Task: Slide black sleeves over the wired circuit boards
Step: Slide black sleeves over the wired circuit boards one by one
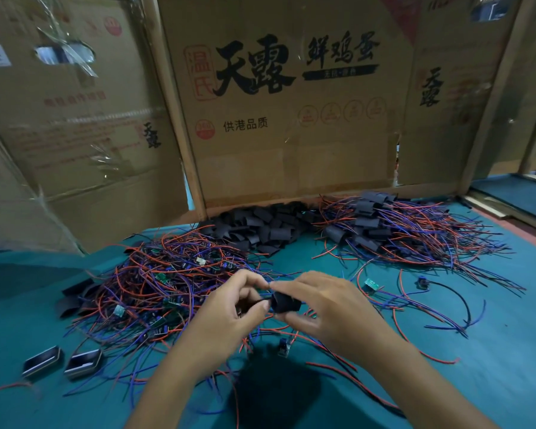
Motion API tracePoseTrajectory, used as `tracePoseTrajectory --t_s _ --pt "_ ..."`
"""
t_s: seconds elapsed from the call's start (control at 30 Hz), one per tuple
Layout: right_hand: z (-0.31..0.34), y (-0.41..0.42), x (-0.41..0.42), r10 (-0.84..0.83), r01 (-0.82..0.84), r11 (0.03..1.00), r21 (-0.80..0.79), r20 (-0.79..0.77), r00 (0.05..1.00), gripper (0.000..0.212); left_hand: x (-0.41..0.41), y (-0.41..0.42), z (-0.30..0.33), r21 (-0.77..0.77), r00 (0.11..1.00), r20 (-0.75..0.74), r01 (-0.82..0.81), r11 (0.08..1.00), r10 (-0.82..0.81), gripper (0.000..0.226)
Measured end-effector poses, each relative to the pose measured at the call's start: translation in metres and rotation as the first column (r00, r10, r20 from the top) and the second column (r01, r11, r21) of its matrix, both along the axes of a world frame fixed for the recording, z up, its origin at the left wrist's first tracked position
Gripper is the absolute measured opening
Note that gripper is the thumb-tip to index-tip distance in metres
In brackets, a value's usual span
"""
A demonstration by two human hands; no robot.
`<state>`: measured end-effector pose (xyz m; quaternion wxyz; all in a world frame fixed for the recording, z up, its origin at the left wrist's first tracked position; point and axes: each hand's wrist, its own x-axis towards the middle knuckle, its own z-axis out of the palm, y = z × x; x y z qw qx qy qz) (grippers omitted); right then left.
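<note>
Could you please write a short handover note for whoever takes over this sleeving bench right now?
Hands: the right hand grips a black sleeve; the left hand pinches at its open end, where wires lead in.
Stock: unsleeved boards lie tangled at left, loose sleeves at the back by the cardboard wall.
Done: a sleeved pile back right.
Left: finish this one, then the left pile and a stray board on the green mat.

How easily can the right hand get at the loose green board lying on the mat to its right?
Probably not at once: the right hand grips a black sleeve. Otherwise the way to the green board looks free, only thin wires lying between.
</note>
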<state>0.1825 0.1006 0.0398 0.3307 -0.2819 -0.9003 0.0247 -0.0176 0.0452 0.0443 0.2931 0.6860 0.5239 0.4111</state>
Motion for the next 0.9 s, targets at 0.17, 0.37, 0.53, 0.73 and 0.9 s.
tracePoseTrajectory --t_s 0.17,0.37,0.53,0.73,0.9 --pt "-0.005 0.012 0.006 -0.015 -0.007 0.990 -0.141 -0.152 0.988 0.031 -0.002 -0.001 0.001 -0.013 0.999 -0.022 -0.028 1.000 0.028 0.032" --pt "-0.005 0.028 0.021 -0.091 0.064 0.983 -0.173 -0.156 0.984 0.032 -0.008 0.003 -0.005 -0.072 0.969 -0.209 -0.151 0.986 0.133 0.018" --pt "-0.003 0.029 0.028 -0.101 0.097 0.980 -0.174 -0.018 0.995 0.035 -0.007 0.003 -0.003 0.018 0.977 -0.172 -0.124 0.992 0.125 0.005" --pt "-0.003 0.016 0.015 -0.048 0.048 0.999 -0.024 -0.019 0.999 0.031 0.003 0.002 -0.002 0.012 0.998 -0.060 -0.032 0.999 0.032 0.010" --pt "-0.004 0.015 0.013 -0.080 0.081 0.997 0.012 -0.099 0.992 0.030 0.008 0.002 0.000 -0.054 0.978 0.207 -0.018 0.998 0.029 0.011"
